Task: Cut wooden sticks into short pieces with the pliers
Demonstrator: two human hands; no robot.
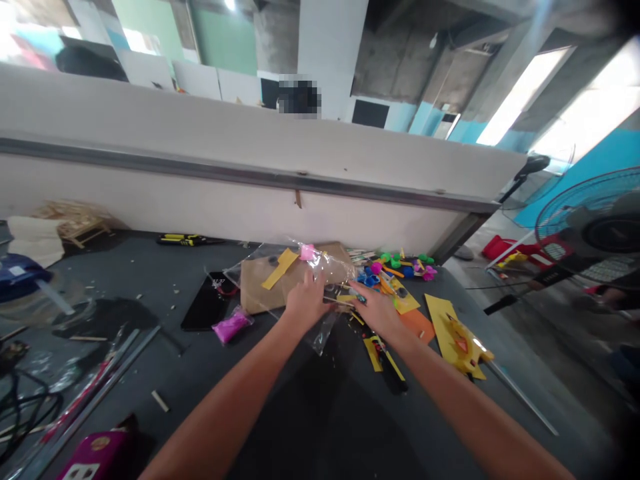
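At the middle of the frame, the person's left hand [306,301] and right hand [374,310] work close together, just apart, on a clear plastic bag [336,269] that crumples over a sheet of brown kraft card [263,290]. The left fingers lie on the film, and the right fingers reach toward its edge beside a small blue-and-dark piece; whether either hand is actually pinching the plastic, I can't tell. A pink piece [307,252] and a yellow strip [280,268] sit at the top of the card.

Left of the hands lie a black phone [207,301] and a pink packet [232,326]. To the right are bright plastic parts [395,268] and a yellow foam cutout [455,338]. A yellow-and-black screwdriver [187,239] lies along the white partition [250,177] on the dark table [115,393]. A standing fan [585,227] shows at the right edge.
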